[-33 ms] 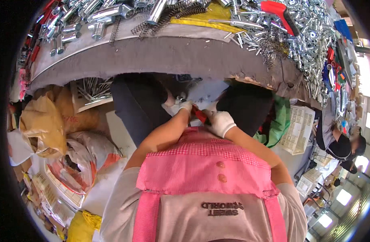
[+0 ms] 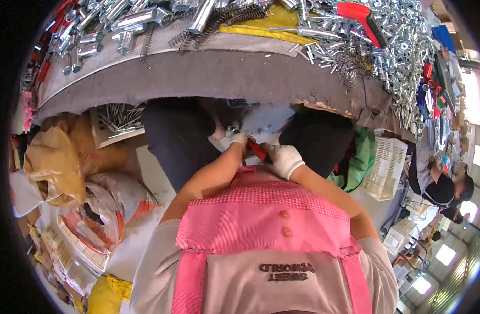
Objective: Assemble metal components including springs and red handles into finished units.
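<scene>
Low in front of my pink apron, between my knees, both gloved hands are close together on a red-and-black handle [image 2: 257, 150]. My right hand [image 2: 286, 158], in a white glove, is closed round its right end. At the other end my left hand [image 2: 239, 138], also gloved, is closed with its fingers partly hidden. Just beyond the left hand shows a small shiny metal part [image 2: 232, 129]; I cannot make out whether it belongs to the handle. A similar red-and-black handle [image 2: 363, 20] lies on the bench above.
The cloth-covered bench edge [image 2: 214, 76] runs over my knees, piled with metal tubes [image 2: 138, 18], dark springs [image 2: 214, 26] and small metal pins [image 2: 324, 52]. Sacks [image 2: 54, 162] stand left. A white crate [image 2: 385, 167] and green bag [image 2: 361, 162] are right; another person [image 2: 444, 188] sits farther off.
</scene>
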Demonstrator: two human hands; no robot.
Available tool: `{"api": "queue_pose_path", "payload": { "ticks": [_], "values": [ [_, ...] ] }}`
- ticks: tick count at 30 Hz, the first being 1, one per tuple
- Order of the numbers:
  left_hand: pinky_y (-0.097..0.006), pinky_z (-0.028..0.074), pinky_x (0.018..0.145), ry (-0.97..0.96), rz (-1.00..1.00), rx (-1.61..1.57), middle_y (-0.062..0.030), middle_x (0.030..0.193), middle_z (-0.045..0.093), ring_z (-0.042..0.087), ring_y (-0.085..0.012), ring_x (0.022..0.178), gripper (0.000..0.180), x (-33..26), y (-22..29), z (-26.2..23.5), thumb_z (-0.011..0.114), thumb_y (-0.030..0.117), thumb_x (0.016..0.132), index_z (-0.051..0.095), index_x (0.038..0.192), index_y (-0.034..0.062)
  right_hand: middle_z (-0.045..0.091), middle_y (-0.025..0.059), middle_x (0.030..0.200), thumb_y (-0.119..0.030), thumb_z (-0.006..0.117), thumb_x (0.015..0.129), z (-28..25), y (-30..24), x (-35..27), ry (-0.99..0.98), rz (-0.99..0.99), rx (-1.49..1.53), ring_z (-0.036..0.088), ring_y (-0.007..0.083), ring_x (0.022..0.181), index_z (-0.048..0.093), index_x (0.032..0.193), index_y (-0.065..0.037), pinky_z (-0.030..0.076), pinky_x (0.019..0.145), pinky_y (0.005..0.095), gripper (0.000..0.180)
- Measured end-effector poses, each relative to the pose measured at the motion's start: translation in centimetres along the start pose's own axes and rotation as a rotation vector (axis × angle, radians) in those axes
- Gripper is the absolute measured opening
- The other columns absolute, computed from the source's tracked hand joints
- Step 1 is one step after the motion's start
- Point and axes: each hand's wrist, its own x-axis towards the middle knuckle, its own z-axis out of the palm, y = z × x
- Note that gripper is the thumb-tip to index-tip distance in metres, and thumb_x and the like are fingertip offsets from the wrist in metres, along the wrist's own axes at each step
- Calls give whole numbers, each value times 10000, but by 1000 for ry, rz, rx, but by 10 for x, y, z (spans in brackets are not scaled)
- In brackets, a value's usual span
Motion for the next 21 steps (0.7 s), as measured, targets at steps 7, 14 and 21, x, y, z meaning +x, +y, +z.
{"api": "queue_pose_path", "payload": {
  "ticks": [7,14,21],
  "values": [
    [-411,479,715,-118,-353,369,-99,969,628,585,-242,814,398,42,60,-31,499,369,890,597,1089,38,655,189,841,-324,600,789,-36,-32,53,-208,6,-57,642,353,795,619,976,-76,503,694,448,312],
    [-351,468,828,-244,790,1254,-166,1055,615,579,-281,945,384,-73,92,40,534,322,848,597,1141,81,663,201,965,-226,615,752,-20,-20,92,-191,134,-15,652,323,909,674,933,-21,523,763,416,280],
    [-474,463,849,138,850,1714,-258,990,616,596,-407,940,421,-149,55,53,435,354,835,654,996,33,666,194,900,-278,623,756,-5,-15,55,-125,160,18,649,344,863,656,927,-43,514,763,429,293]
  ]
}}
